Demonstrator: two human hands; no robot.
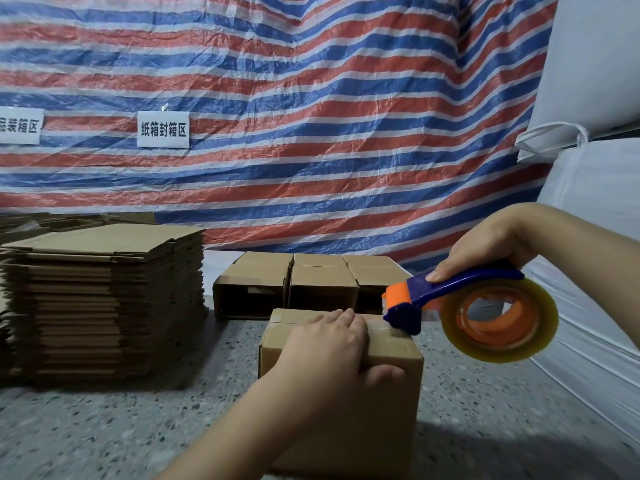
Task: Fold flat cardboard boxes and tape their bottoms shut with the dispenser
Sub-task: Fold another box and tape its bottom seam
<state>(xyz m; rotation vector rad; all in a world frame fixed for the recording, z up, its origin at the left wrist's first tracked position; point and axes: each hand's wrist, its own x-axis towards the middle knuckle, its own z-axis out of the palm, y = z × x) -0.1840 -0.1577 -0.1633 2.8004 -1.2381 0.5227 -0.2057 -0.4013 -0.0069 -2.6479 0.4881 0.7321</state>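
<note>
A folded cardboard box (391, 396) stands on the speckled floor in front of me, closed flaps up. My left hand (322, 355) lies over its top, fingers across the flaps and thumb down the near side. My right hand (485, 247) grips the blue handle of the tape dispenser (450, 306). The dispenser's orange and blue head touches the box's top right edge. Its roll of clear tape (502, 323) hangs to the right of the box.
A tall stack of flat cardboard boxes (104, 306) stands at the left. Three folded boxes (311, 282) lie on their sides behind the one I hold. A striped tarp (311, 116) hangs behind, and white sacks (599, 202) fill the right.
</note>
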